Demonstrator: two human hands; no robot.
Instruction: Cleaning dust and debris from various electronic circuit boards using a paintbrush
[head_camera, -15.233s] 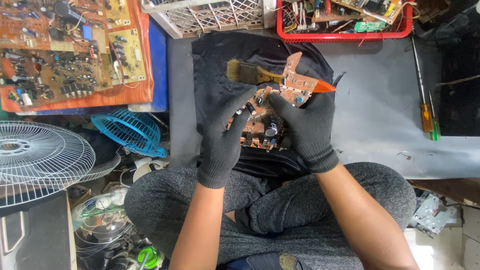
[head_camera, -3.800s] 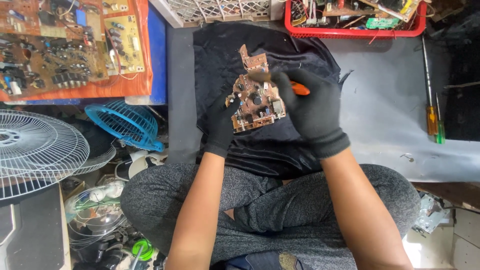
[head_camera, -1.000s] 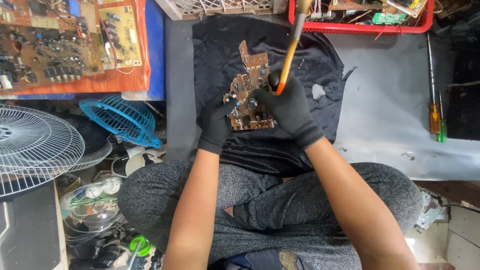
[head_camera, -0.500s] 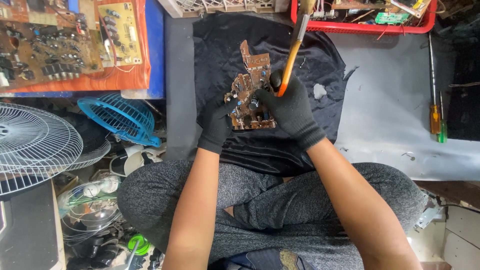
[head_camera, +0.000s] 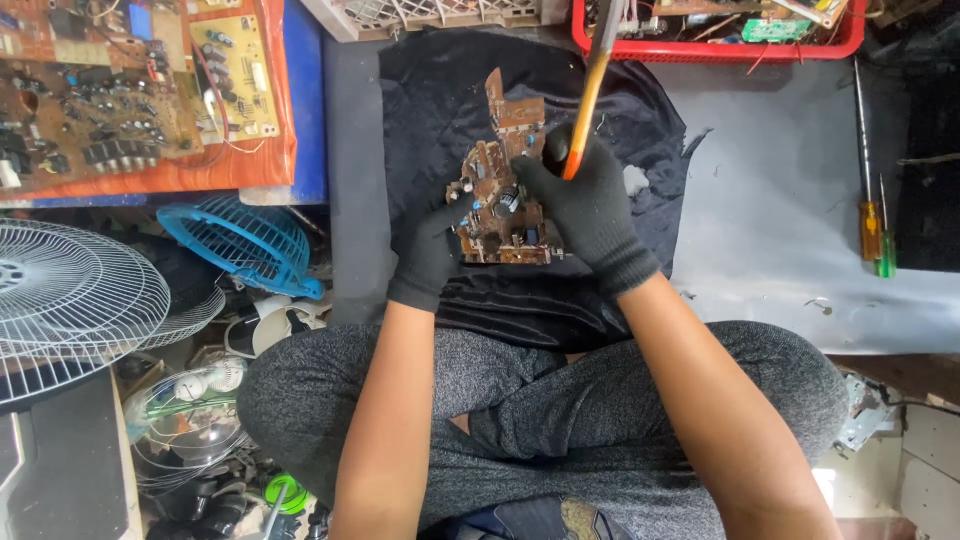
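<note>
Your gloved left hand (head_camera: 432, 255) grips the left edge of a brown circuit board (head_camera: 500, 200), held over a black cloth (head_camera: 440, 110) above your lap. Your right hand (head_camera: 590, 205) is closed around an orange brush handle (head_camera: 590, 90), also steadying the board. The one-edge hold could let the board twist or slip if you press hard

Even daylight, soft faint shadows, sharp focus throughout, slight wide-angle bending at edges

No packages, labels, signs or screens are clearly visible anywhere in this overhead view of the workspace.
</note>
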